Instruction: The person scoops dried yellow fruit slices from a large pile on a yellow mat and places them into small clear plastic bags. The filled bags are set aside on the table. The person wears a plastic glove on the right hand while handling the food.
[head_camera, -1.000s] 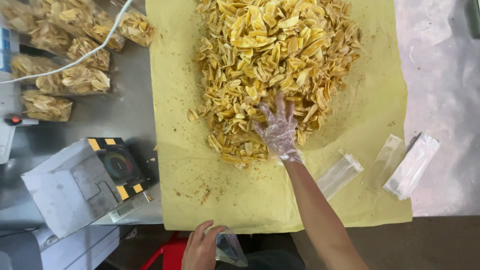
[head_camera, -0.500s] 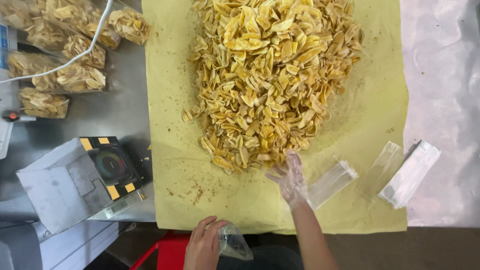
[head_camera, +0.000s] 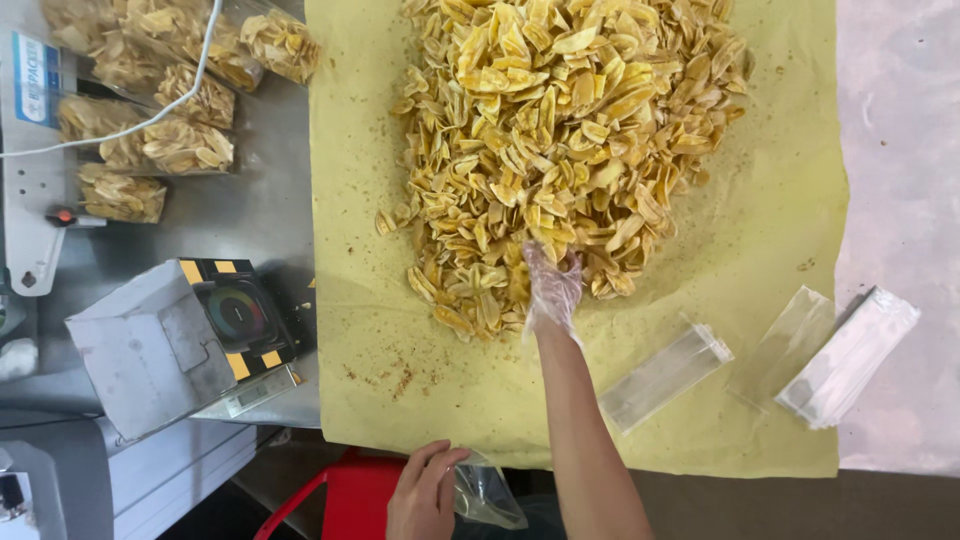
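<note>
Overhead view of a packing surface. The right hand (head_camera: 552, 285), covered by a thin clear glove, reaches far across the yellow paper sheet (head_camera: 790, 200) and rests on the near edge of the heap of yellow chips (head_camera: 560, 130); its fingers are together, curled down into the chips, though whether they grip any cannot be told. The left hand (head_camera: 425, 495), bare, lies at the near edge of the scene, well apart from the heap, its fingers closed on the mouth of a small clear plastic bag (head_camera: 487, 493), which hangs to its right, just beside the right forearm. A red stool (head_camera: 345, 500) shows just left of this hand.

On the paper right of the right forearm lies an empty clear bag (head_camera: 665, 375); further right another empty bag (head_camera: 785, 345) and a stack of flat clear bags (head_camera: 850, 355) lie at the paper's right border. On the metal table at far left lie filled bags of chips (head_camera: 160, 110), crossed by a white cable (head_camera: 150, 115). Near left stands a small scale (head_camera: 240, 315) with a grey open box (head_camera: 150, 345) touching it
</note>
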